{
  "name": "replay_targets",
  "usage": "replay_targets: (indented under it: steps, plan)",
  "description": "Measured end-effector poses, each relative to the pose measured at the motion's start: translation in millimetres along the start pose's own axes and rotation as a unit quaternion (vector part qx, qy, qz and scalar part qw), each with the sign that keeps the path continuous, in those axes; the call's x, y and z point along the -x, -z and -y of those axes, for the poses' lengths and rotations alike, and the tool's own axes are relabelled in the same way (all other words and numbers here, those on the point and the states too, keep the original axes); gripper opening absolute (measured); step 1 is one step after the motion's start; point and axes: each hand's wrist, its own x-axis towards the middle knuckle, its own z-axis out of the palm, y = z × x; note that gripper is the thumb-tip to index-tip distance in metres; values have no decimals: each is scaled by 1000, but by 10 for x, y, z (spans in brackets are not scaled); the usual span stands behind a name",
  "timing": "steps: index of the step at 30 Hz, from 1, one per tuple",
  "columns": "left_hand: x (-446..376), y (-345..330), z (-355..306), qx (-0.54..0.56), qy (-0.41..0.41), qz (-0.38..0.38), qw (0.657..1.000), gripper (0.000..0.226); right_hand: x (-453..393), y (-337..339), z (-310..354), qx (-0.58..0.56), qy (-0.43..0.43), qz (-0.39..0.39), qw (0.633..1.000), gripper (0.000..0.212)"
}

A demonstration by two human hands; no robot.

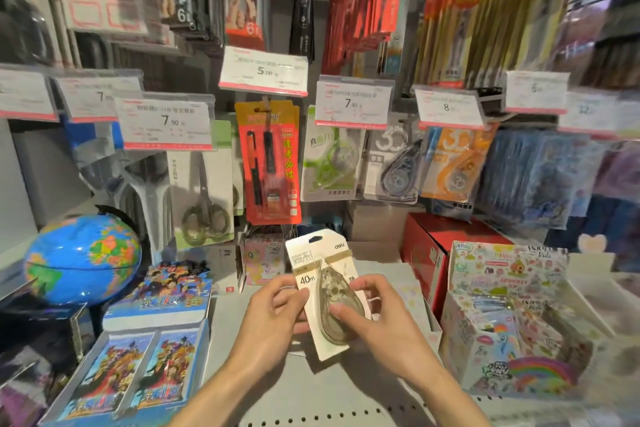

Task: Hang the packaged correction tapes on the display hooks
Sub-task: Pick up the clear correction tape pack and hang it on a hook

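Here, in the head view, both hands held one packaged correction tape (325,291) low over the grey shelf (346,399), well below the hooks. The left hand (277,315) gripped the card's left edge with curled fingers; the right hand (367,315) pinched it from the right, thumb across the clear blister. The card's long axis ran nearly upright, tilted a little leftward at the top, with its hang hole (316,238) at the upper end, pointing toward the display. The hung correction tapes sat up and to the right: a green pack (329,163), a grey pack (394,166) and an orange pack (453,163), each under a price tag (353,102). So the coming lift would likely go up and rightward, and the right hand was nearer. The price tags overhung the hook ends and could block the way. A red pen pack (272,163) and scissors (204,198) hung left; a globe (83,260) stood far left.
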Motion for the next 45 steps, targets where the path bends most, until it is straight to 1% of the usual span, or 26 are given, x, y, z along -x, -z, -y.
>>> replay_targets:
  steps: [3, 7, 9, 13, 17, 20, 25, 28, 32, 37, 45]
  plan:
    - [-69, -35, -202, -31, -43, 19, 998, 13, -41, 113, 141, -8, 35, -14, 999, 33]
    - [-163, -99, -469, -73, -91, 32, 993, 14, -81, 229, 313, -6, 85, -33, 996, 31]
    - [-209, -144, -584, -88, -111, 37, 989, 14, -112, 263, 349, 3, 112, -46, 993, 38]
    - [-247, -269, -782, -97, -135, 57, 985, 14, -139, 285, 429, 65, 161, -68, 982, 67]
    - [-278, -362, -955, -120, -153, 68, 979, 13, -214, 366, 513, 91, 191, -101, 972, 71]
    - [-317, -377, -1093, -146, -174, 44, 973, 24, -289, 474, 534, 112, 204, -132, 964, 72]
    - [-365, -349, -1372, -231, -268, -19, 935, 41, -338, 664, 539, 116, 212, -162, 957, 75]
    - [-351, -365, -1461, -258, -302, -41, 917, 40, -325, 715, 549, 118, 223, -166, 953, 73]
    - [-281, -366, -1464, -263, -338, -61, 902, 36, -308, 758, 580, 122, 238, -165, 949, 74]
    - [-201, -388, -1584, -276, -393, -75, 874, 46, -331, 777, 690, 122, 251, -155, 948, 74]
    - [-193, -375, -1688, -272, -395, -69, 875, 48, -544, 707, 938, 141, 269, -149, 941, 76]
